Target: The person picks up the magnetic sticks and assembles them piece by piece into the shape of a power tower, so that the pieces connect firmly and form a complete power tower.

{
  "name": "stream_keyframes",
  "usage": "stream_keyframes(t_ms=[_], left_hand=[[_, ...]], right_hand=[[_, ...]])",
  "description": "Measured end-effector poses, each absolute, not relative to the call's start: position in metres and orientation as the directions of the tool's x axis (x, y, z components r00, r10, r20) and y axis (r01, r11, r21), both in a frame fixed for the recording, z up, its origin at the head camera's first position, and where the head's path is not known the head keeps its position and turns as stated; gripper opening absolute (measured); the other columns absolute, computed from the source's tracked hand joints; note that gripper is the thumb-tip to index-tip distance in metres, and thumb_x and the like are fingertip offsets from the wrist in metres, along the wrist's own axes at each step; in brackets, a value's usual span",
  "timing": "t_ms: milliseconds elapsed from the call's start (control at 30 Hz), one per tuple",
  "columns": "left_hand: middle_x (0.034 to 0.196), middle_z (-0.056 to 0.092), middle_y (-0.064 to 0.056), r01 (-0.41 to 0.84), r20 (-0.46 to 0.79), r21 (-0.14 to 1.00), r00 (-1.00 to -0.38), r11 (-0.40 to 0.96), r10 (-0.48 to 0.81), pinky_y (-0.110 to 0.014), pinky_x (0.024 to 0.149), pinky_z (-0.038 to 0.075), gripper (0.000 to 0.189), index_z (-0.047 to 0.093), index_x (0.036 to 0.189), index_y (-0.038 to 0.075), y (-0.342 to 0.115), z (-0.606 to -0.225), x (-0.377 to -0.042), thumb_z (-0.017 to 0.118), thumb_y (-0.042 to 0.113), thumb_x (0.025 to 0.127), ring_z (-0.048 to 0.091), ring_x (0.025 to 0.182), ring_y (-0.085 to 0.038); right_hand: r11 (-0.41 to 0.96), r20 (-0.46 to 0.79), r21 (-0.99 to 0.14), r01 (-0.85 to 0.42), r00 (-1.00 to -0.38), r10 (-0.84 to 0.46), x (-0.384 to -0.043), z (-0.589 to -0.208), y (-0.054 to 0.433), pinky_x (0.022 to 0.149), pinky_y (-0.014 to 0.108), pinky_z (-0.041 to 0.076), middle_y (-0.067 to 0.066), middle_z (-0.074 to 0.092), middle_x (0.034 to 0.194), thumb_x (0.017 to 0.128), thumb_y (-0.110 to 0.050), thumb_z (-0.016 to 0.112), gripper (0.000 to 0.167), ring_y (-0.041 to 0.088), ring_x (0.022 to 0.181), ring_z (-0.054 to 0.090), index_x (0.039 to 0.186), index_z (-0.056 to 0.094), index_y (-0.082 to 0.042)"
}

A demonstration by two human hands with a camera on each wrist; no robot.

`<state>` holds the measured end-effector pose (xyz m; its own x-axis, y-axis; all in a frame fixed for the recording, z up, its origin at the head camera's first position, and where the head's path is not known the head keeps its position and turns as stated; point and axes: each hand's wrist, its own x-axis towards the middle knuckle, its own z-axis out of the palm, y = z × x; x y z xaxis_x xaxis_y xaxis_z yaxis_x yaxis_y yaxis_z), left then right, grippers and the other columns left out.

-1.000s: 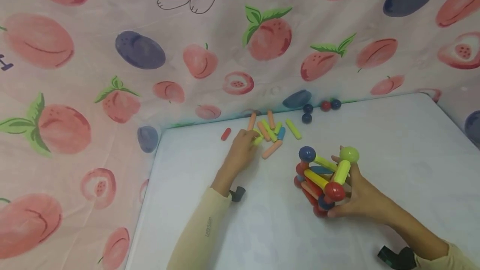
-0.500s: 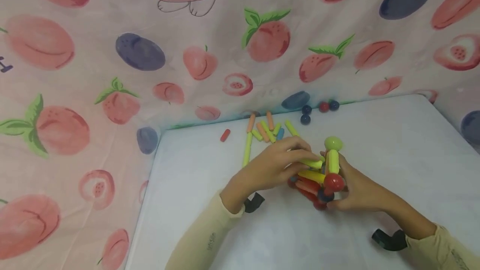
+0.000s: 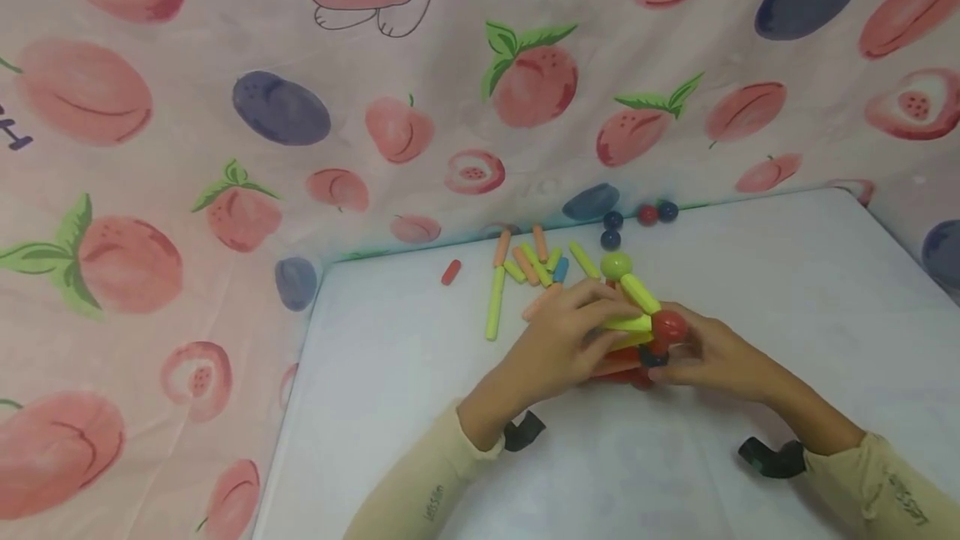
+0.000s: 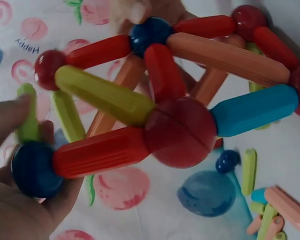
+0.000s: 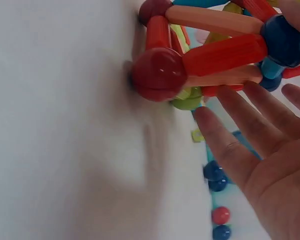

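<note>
Mostly hidden in the head view: ball-and-rod frame [image 4: 165, 75] sits between both hands over the white table [image 3: 375, 357], hands covering much of it. Left wrist view is clearer, but the frame's right end is cut off. Can't tell if it rests on the table.

Left hand [image 3: 566, 332] pinches a yellow-green rod [image 4: 28, 115], thumb against fingers. One end meets a blue ball [image 4: 34, 172]; contact at the red corner ball [image 3: 669, 327] unclear. Rod's long axis runs roughly left-right in head view, right end at that red ball.

Right hand [image 3: 720, 352] grips a frame corner: thumb on another blue ball [image 5: 285, 42], fingers stretched out opposite.

Balls glossy, front red ball [image 4: 180, 132] seamed. Rods ribbed, plastic-looking. Loose rods [image 3: 536, 263] overlap near the back edge; left hand partly covers a peach one.
</note>
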<state>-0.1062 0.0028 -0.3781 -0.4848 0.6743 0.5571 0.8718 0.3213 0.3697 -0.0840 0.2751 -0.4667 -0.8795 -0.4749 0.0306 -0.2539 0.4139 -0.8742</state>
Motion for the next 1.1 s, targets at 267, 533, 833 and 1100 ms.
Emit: stream_keyframes(t_ms=[267, 533, 833, 1100], left_hand=[[0.114, 0.066, 0.0, 0.875, 0.529, 0.237, -0.481, 0.422, 0.699, -0.012, 0.106, 0.042, 0.022, 0.074, 0.117, 0.014, 0.008, -0.381, -0.101, 0.072, 0.019, 0.096, 0.061, 0.113, -0.01], [0.122, 0.058, -0.003, 0.723, 0.464, 0.498, -0.689, 0.48, 0.557, -0.016, 0.099, 0.048, 0.043, 0.067, 0.122, 0.011, -0.002, -0.392, -0.096, 0.083, 0.03, 0.087, 0.057, 0.116, -0.012], [0.12, 0.059, -0.003, 0.657, 0.43, 0.673, -0.72, 0.338, 0.544, -0.013, 0.092, 0.051, 0.044, 0.063, 0.129, 0.011, -0.001, -0.405, -0.075, 0.08, 0.017, 0.089, 0.057, 0.11, -0.01], [0.117, 0.072, -0.005, 0.662, 0.443, 0.69, -0.706, 0.293, 0.553, -0.02, 0.094, 0.055, 0.029, 0.065, 0.122, 0.006, -0.031, -0.42, -0.093, 0.072, 0.012, 0.095, 0.07, 0.108, -0.01]], right_hand=[[0.434, 0.294, -0.784, -0.444, -0.881, -0.37, -0.075, -0.429, 0.264, 0.094, 0.012, 0.05, -0.006, 0.057, 0.134, 0.068, -0.004, 0.093, 0.088, -0.002, 0.114, 0.06, 0.144, 0.049, -0.015], [0.512, 0.522, -0.622, -0.592, -0.801, -0.293, -0.064, -0.407, 0.249, 0.089, 0.006, 0.049, -0.006, 0.063, 0.111, 0.059, 0.005, 0.095, 0.063, -0.002, 0.098, 0.061, 0.113, 0.07, -0.015], [0.447, 0.525, -0.658, -0.606, -0.795, -0.304, -0.073, -0.41, 0.272, 0.095, 0.009, 0.049, 0.004, 0.066, 0.121, 0.064, 0.022, 0.083, 0.066, 0.003, 0.112, 0.063, 0.124, 0.068, -0.003], [0.454, 0.446, -0.704, -0.547, -0.837, -0.316, -0.082, -0.413, 0.284, 0.094, 0.007, 0.047, -0.007, 0.062, 0.132, 0.078, 0.022, 0.072, 0.064, -0.002, 0.118, 0.061, 0.136, 0.061, -0.004]])
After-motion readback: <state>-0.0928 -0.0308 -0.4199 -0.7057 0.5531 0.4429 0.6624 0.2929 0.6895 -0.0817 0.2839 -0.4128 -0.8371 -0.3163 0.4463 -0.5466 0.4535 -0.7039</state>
